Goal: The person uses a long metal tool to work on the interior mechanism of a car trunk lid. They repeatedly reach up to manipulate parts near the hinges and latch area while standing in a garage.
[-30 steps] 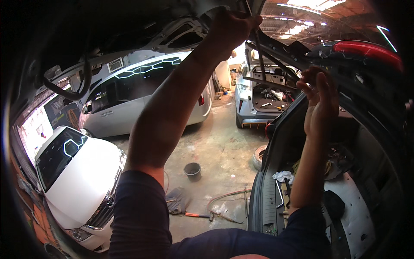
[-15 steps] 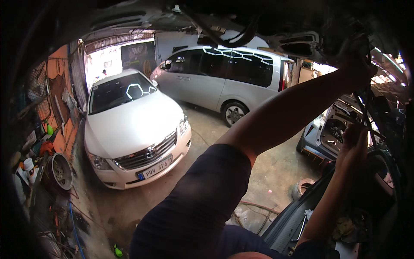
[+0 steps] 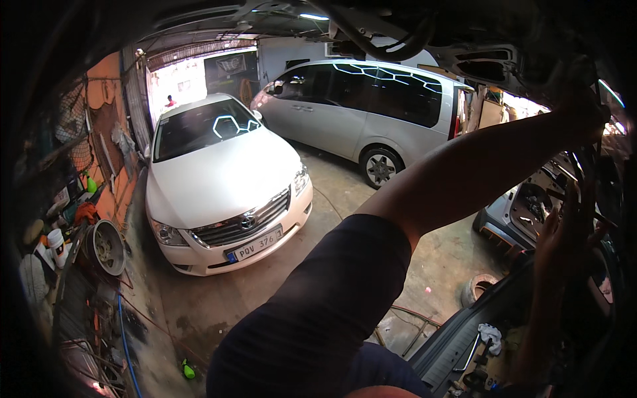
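My left arm in a dark short sleeve stretches up to the right. My left hand [image 3: 586, 111] is against the underside of a raised dark tailgate [image 3: 531, 63]; its grip is lost in shadow. My right hand [image 3: 563, 233] is lower at the right edge, fingers spread beside black cables [image 3: 592, 174] hanging from the tailgate. Below it lies the open rear of the car, with a white rag [image 3: 490, 333] on the sill.
A white sedan [image 3: 225, 186] and a silver minivan [image 3: 371, 113] stand on the concrete floor. A grey car with an open rear [image 3: 524, 212] is at the right. A wheel rim [image 3: 106, 249], a tyre [image 3: 478, 288], a blue hose [image 3: 123, 338] and a green bottle [image 3: 188, 369] lie about.
My view has swung left toward the parked cars, so both arms now sit at the right edge. Both hands stay up at the tailgate.
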Demonstrator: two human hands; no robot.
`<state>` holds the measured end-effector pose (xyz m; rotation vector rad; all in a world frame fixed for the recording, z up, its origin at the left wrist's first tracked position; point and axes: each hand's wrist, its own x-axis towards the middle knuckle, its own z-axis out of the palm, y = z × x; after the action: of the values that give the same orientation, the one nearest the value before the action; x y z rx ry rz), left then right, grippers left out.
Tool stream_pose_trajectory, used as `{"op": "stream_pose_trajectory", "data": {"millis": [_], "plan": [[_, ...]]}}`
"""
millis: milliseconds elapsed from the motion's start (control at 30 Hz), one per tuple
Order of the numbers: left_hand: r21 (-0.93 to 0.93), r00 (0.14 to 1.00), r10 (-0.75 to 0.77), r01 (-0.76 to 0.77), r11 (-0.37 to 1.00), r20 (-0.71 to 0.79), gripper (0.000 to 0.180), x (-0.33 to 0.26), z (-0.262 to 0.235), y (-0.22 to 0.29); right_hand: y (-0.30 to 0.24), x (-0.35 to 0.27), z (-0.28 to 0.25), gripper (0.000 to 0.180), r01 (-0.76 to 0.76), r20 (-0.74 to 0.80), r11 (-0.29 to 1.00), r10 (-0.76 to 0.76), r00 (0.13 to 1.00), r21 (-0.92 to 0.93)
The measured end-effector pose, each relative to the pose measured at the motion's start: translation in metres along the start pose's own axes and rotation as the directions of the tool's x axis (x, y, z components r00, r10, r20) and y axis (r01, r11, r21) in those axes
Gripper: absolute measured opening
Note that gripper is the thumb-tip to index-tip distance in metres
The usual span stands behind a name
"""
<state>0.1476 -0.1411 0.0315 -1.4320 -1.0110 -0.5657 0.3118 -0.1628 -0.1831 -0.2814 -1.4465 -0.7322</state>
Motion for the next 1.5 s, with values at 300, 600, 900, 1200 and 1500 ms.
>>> {"op": "stream_pose_trajectory", "data": {"millis": [300, 600, 900, 1200, 1500], "plan": [[-0.489, 0.887, -0.378, 0.462, 0.739, 0.267, 0.033, -0.008, -0.064, 0.059, 0.062, 0.031, 0.04, 0.044, -0.089, -0.116, 0.989, 0.103, 0.988, 0.118], [-0.673, 0.613, 0.446, 0.739, -0.032, 0.652, 0.055, -0.233, -0.249, 0.181, 0.106, -0.003, 0.054, 0.032, -0.123, -0.066, 0.887, 0.169, 0.983, 0.445], [-0.616, 0.581, -0.21, 0.712, -0.338, 0.786, 0.018, -0.343, -0.287, 0.261, 0.065, -0.006, 0.034, 0.042, -0.211, 0.036, 0.576, 0.3, 0.953, 0.789], [-0.882, 0.52, -0.722, 0.37, -0.292, 0.457, 0.022, -0.352, -0.309, 0.254, -0.024, -0.241, -0.023, 0.048, -0.865, 0.82, 0.085, 0.283, 0.497, 0.494], [-0.647, 0.776, -0.246, 0.256, -0.718, 0.581, 0.026, -0.393, -0.281, 0.263, -0.072, -0.411, -0.133, 0.041, -0.962, 0.992, 0.274, -0.117, -0.051, -0.017]]}}
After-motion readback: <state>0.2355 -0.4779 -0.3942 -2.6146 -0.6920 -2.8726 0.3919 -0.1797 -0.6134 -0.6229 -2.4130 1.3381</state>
